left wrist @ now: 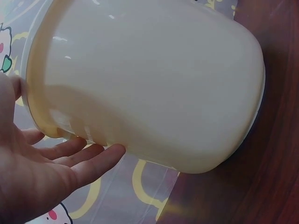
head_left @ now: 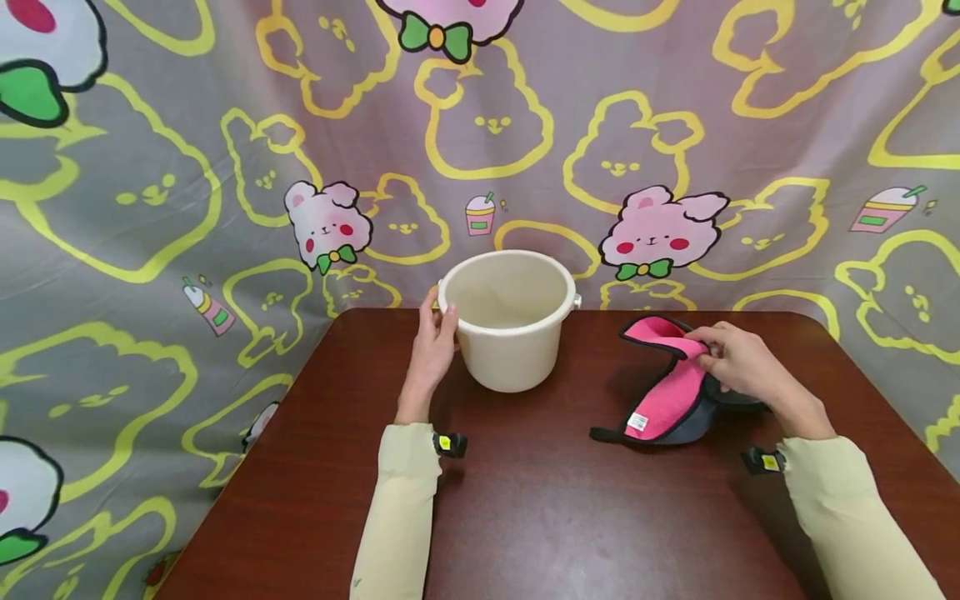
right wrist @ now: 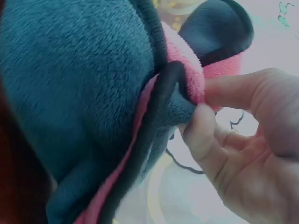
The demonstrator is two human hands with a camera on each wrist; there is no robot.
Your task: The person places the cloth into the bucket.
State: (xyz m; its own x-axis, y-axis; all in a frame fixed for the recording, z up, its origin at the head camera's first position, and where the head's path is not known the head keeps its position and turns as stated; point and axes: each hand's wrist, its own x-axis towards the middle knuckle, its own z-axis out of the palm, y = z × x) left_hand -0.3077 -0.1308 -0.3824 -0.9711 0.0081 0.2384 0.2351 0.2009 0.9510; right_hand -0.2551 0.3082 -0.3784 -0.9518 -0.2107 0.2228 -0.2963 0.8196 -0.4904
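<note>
A cream plastic bucket (head_left: 510, 321) stands upright near the far edge of the dark brown table (head_left: 540, 508). My left hand (head_left: 433, 332) rests against its left side at the rim, fingers straight along the wall. In the left wrist view the bucket (left wrist: 154, 79) fills the frame, with the left hand (left wrist: 51, 168) flat beside it. To the right lies a pink and dark grey fleece cloth (head_left: 669, 392) with black edging. My right hand (head_left: 731, 358) pinches its upper edge. The right wrist view shows the right hand (right wrist: 224, 135) with thumb and finger nipping the cloth (right wrist: 93, 93) at its hem.
A grey backdrop (head_left: 225, 167) printed with yellow bunny outlines and pink bunnies hangs behind and around the table. A white label (head_left: 638, 422) is sewn on the cloth's near end. Both arms wear pale yellow sleeves.
</note>
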